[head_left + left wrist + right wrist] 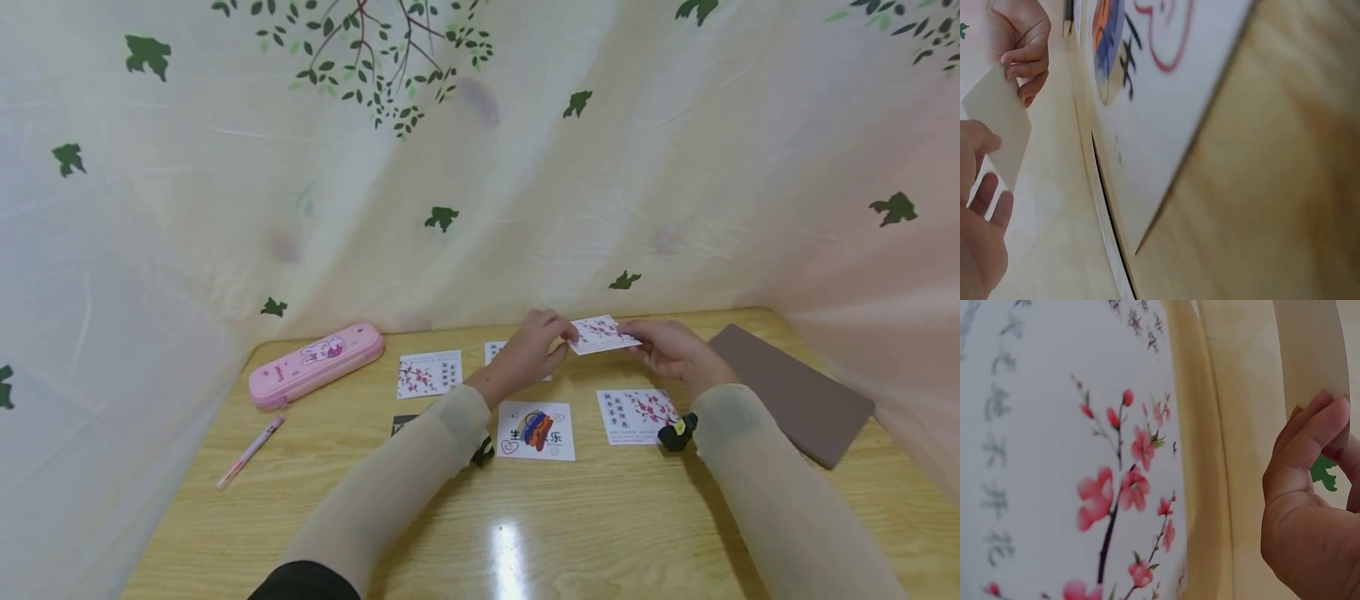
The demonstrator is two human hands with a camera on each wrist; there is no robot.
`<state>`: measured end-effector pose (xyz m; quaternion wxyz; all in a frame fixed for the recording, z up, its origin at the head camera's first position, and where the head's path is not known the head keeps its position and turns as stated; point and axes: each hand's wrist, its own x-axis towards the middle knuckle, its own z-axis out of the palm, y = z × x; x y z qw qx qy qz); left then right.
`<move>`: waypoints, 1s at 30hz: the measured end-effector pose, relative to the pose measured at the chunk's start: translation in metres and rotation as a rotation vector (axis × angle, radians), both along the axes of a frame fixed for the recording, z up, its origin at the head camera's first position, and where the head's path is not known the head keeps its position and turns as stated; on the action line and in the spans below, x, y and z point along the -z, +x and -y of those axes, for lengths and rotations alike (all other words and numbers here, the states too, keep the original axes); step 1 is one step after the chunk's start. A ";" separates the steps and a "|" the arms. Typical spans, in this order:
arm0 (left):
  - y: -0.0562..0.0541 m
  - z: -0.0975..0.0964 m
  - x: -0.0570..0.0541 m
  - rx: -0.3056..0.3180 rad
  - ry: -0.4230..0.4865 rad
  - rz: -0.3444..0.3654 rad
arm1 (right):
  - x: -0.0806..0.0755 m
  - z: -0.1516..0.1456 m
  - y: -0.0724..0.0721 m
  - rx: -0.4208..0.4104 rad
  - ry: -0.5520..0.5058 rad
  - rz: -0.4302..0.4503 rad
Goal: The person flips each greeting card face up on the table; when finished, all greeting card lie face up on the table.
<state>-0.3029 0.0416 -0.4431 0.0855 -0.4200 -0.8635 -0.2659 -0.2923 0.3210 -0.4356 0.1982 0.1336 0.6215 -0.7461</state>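
Both hands hold one white card (596, 335) with pink blossoms raised over the back of the table. My left hand (525, 354) pinches its left end, and my right hand (678, 354) grips the right end between thumb and fingers. From the left wrist, the card's plain back (1015, 122) faces the camera. Under my left forearm a dark card (402, 423) is mostly hidden. Between the forearms lies a card with a colourful drawing (536, 429). Below my right wrist is another blossom card (630, 417), seen large in the right wrist view.
Left of the hands lies a blossom card (429, 375); another card (492, 350) is partly covered by my left hand. A pink pencil case (315, 367) and a pink pen (251, 452) lie at the left. At the right is a flat brown board (795, 396). A printed curtain (510, 183) hangs behind.
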 end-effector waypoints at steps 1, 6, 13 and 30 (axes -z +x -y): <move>0.001 -0.001 0.000 -0.032 0.016 0.018 | -0.001 0.000 0.001 0.001 0.003 -0.004; 0.009 -0.006 -0.007 -0.224 0.135 0.193 | -0.008 0.002 0.004 0.021 0.015 -0.020; 0.015 -0.018 -0.021 -0.371 0.462 0.729 | -0.012 0.003 0.008 0.061 0.044 -0.036; 0.019 -0.036 -0.016 -0.479 0.468 0.946 | -0.001 0.003 0.007 -0.020 0.390 -0.123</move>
